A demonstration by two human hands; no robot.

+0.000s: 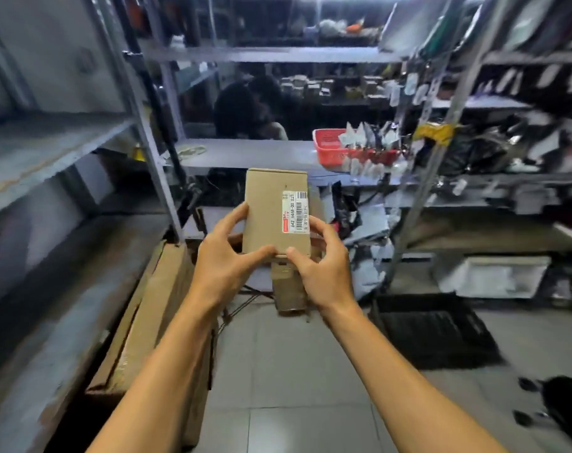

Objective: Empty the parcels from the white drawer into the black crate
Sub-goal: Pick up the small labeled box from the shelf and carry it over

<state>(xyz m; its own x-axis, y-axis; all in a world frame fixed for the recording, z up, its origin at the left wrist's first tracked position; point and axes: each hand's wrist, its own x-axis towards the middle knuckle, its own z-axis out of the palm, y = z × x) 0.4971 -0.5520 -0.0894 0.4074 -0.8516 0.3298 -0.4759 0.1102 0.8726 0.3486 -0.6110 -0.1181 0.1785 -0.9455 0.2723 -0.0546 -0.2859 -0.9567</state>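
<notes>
I hold a small brown cardboard parcel [269, 210] with a white barcode label upright in front of me, at chest height. My left hand [224, 256] grips its lower left edge and my right hand [320, 266] grips its lower right edge, thumbs on the front face. The black crate [431, 328] lies on the tiled floor to the lower right, apart from the parcel. A white drawer-like tray [494, 276] sits low on the right shelving; I cannot tell what it contains.
Metal shelving stands on the left, ahead and on the right. A large cardboard box [153, 322] lies on the floor at the left. A red basket [330, 147] sits on the middle shelf. A person sits behind the shelves. Another brown box [289, 289] stands below my hands.
</notes>
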